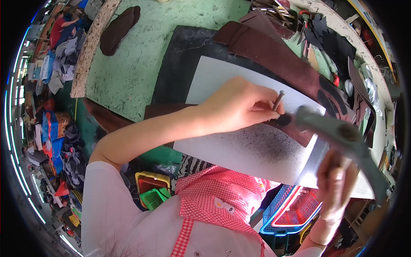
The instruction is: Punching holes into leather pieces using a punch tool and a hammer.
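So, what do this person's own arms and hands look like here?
The left grip is a hand with no glove, and the left arm is bare up to a loose white sleeve that ends near the elbow. The right grip, somewhat blurred, is ungloved too, with a thin dark band near the wrist.

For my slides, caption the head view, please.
The left hand holds a slim metal tool over brown material; the right hand grips a hammer.
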`<action>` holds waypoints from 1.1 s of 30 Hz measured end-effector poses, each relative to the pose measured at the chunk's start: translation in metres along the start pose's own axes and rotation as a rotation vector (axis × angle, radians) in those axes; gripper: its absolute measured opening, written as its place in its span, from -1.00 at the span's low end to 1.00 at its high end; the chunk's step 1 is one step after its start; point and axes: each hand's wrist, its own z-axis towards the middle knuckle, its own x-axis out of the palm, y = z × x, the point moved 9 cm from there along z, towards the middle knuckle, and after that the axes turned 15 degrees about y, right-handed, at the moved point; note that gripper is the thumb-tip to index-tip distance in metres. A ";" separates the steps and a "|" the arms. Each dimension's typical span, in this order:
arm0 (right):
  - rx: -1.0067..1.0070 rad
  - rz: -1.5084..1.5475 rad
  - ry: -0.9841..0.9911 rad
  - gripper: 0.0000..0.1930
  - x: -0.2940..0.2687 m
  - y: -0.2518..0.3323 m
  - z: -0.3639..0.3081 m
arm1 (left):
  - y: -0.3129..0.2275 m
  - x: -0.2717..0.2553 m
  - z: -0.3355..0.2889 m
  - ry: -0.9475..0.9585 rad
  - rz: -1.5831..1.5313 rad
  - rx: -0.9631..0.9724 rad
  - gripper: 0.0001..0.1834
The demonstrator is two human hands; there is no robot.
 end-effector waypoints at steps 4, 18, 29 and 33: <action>-0.166 0.380 0.896 -0.55 -0.012 0.025 0.008 | -0.011 0.003 0.008 0.054 0.005 0.048 -0.90; -0.070 0.114 0.057 -0.46 -0.002 0.027 0.006 | 0.004 -0.004 0.000 0.039 -0.133 0.010 -0.85; -0.043 0.039 0.027 -0.47 0.014 0.013 0.010 | 0.005 -0.009 -0.014 -0.032 0.020 0.033 -0.83; -0.186 0.341 1.006 -0.64 0.014 0.021 0.026 | -0.002 -0.007 -0.013 -0.041 0.013 0.090 -0.86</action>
